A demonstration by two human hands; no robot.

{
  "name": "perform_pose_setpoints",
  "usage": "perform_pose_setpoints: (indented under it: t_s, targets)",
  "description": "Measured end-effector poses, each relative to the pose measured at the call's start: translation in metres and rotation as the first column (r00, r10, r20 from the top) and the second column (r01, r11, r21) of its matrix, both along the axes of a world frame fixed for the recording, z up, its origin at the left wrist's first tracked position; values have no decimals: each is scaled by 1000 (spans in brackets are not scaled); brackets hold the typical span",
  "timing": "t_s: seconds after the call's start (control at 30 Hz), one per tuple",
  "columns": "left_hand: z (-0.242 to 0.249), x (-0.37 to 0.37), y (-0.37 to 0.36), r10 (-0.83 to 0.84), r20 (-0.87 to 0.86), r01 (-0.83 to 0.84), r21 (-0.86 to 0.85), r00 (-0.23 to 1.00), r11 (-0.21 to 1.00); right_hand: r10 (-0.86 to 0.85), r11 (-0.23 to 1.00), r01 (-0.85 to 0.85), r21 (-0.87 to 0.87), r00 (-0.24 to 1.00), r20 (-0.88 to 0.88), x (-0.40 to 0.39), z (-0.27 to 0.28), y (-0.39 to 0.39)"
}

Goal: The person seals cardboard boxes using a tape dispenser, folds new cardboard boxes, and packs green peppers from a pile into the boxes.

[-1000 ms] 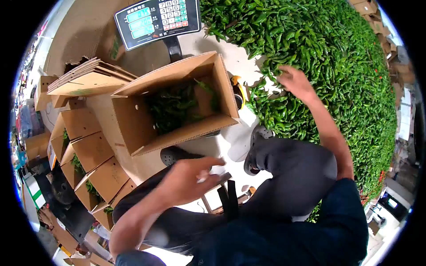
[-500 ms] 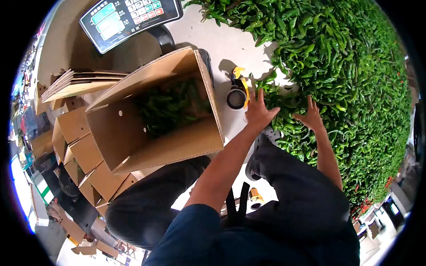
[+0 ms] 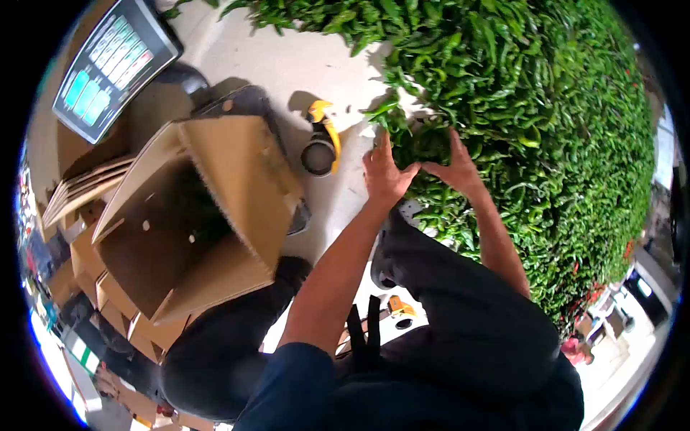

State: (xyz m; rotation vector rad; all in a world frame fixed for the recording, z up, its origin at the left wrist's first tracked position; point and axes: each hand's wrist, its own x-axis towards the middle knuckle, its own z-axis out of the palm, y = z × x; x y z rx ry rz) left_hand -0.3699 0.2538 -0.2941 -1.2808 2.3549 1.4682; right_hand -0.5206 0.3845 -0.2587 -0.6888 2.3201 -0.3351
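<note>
Now that left hand (image 3: 387, 179) and right hand (image 3: 463, 171) have drawn closer together, one lot of green peppers (image 3: 430, 146) lies corralled between them, seemingly unlifted, at the edge of the pile (image 3: 539, 136), either grip unclenched.

No txt you can read for sure here. Far L of you, the scale panel (image 3: 115, 68) sits tilted w/ lit blue-green screens (image 3: 86, 99); any nos. on them are too blurred & washed out to make out. Next to those, on the panel's far side, the keypad (image 3: 121, 52) has rows of marked btns, but they're too small & blurry to tell.
</note>
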Motion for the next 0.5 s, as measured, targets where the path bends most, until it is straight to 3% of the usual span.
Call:
perform_pose_setpoints:
  t_s: [0.03, 0.1, 0.17, 0.23, 0.3, 0.43, 0.5]
  targets:
    - [-8, -1, 2, -13, -204, 2, -55, 979, 998, 12, 999, -9, -45, 997, 70, 2, 6, -3]
    - [-15, -2, -1, 161, -373, -63, 261, 914, 963, 21, 999, -23, 22, 996, 88, 4, 3, 6]
    - [-24, 0, -8, 307, -395, -71, 510, 866, 857, -6, 1000, 8, -10, 973, 231, -5, 18, 5]
    - [-7, 2, -16, 350, -499, 11, 586, 793, 810, 9, 999, -20, 48, 976, 216, -12, 16, 7]
    - [-21, 8, -12, 249, -559, 128, 550, 791, 826, 24, 999, -30, 22, 980, 200, -7, 15, 4]
    - [-33, 2, -10, 89, -552, 163, 391, 829, 906, -28, 995, 47, -84, 976, 218, 9, 7, 9]
    - [-37, -6, -13, 46, -480, 279, 582, 876, 764, -19, 989, 59, -136, 960, 278, 14, 17, 14]
